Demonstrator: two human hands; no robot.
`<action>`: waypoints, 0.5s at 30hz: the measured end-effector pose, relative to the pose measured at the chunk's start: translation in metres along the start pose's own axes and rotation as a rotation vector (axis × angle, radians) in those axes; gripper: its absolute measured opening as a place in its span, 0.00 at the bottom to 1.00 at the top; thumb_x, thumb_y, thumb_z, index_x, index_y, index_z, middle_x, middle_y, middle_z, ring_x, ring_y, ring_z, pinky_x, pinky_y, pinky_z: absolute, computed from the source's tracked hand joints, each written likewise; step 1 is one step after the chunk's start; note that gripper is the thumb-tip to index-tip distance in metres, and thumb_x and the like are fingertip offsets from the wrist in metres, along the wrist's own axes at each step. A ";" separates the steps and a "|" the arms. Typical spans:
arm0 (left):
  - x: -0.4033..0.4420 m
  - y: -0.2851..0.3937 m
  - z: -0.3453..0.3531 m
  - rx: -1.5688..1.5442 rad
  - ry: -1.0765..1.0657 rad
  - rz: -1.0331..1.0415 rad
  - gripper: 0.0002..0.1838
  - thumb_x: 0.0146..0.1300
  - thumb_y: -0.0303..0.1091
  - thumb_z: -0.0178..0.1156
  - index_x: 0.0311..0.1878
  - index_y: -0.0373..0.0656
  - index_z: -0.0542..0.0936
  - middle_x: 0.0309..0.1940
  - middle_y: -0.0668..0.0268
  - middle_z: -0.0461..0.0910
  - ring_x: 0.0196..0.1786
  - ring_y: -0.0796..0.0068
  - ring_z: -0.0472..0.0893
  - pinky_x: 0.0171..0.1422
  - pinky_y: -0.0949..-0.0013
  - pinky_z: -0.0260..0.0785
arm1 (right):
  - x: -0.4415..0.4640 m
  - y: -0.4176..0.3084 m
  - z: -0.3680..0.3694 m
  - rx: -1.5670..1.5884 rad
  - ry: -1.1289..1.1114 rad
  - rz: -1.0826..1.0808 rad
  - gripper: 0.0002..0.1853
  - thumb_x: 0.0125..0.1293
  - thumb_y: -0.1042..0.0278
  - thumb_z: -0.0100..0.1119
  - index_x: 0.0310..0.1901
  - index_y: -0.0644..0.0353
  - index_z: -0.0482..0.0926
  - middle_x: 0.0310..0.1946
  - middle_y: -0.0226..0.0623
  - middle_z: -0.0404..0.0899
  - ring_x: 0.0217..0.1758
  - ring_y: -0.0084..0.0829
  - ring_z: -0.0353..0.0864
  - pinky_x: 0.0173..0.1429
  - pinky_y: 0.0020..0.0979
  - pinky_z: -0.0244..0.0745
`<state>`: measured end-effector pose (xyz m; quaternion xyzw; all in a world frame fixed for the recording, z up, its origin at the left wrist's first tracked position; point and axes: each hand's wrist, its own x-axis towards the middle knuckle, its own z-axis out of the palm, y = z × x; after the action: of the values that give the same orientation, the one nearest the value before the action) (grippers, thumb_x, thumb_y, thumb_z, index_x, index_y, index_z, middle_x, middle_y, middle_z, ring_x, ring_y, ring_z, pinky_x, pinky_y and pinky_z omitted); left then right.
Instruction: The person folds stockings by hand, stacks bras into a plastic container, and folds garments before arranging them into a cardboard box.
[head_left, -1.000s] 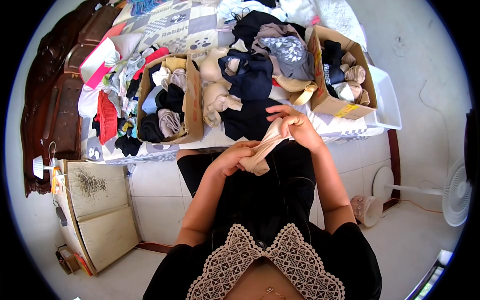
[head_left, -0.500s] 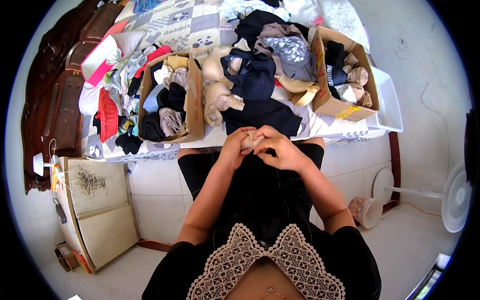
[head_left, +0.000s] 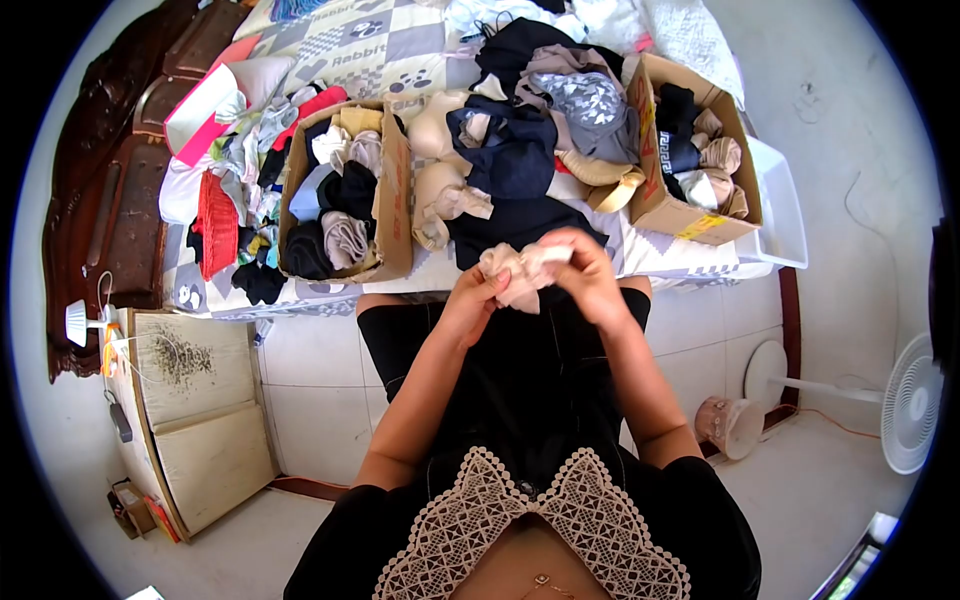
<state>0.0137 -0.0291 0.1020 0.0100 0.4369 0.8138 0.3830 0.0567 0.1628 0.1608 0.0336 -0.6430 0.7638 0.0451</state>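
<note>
A crumpled beige cloth point(head_left: 518, 282) is held between both hands above my lap, near the bed's front edge. My left hand point(head_left: 474, 302) pinches its left side. My right hand point(head_left: 588, 280) grips its upper right part, fingers bent round it. Just beyond the hands lies a black garment point(head_left: 520, 228) on the bed. Behind that are a dark blue garment point(head_left: 510, 155) and beige bras point(head_left: 435, 195). A cardboard box point(head_left: 396, 200) with rolled clothes stands on the left. Another cardboard box point(head_left: 690, 215) with dark and beige rolls stands on the right.
Loose clothes and a red basket point(head_left: 218, 225) lie at the bed's left. A white plastic bin point(head_left: 782, 205) is beyond the right box. On the floor stand a wooden cabinet point(head_left: 215, 470) at left, and a bucket point(head_left: 730, 427) and white fan point(head_left: 910, 403) at right.
The beige cloth went from stretched out to bunched up between the hands, and now it is looser and spread again. My right hand has moved slightly up and right since half a second ago.
</note>
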 end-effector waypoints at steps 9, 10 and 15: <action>-0.004 0.009 0.029 -0.321 -0.047 0.270 0.20 0.62 0.26 0.57 0.57 0.35 0.68 0.53 0.59 0.74 0.56 0.62 0.76 0.59 0.58 0.72 | -0.004 0.072 0.018 0.061 0.274 0.151 0.10 0.58 0.84 0.57 0.42 0.63 0.76 0.36 0.30 0.78 0.38 0.17 0.74 0.45 0.20 0.72; -0.003 0.012 0.025 -0.247 0.017 0.305 0.18 0.63 0.26 0.57 0.55 0.36 0.69 0.51 0.58 0.76 0.55 0.62 0.77 0.58 0.59 0.73 | -0.011 0.070 0.027 0.098 0.283 0.201 0.09 0.59 0.82 0.58 0.41 0.64 0.75 0.35 0.29 0.77 0.37 0.17 0.73 0.43 0.20 0.71; -0.004 0.005 0.022 0.160 0.293 0.448 0.14 0.60 0.25 0.61 0.49 0.37 0.73 0.42 0.63 0.77 0.42 0.72 0.79 0.49 0.70 0.73 | -0.030 0.047 0.060 -0.012 0.301 0.218 0.10 0.58 0.79 0.61 0.42 0.64 0.74 0.35 0.29 0.77 0.36 0.18 0.75 0.42 0.20 0.73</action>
<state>0.0213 -0.0180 0.1204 0.0190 0.5374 0.8339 0.1241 0.0807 0.0952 0.1217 -0.1509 -0.6334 0.7567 0.0579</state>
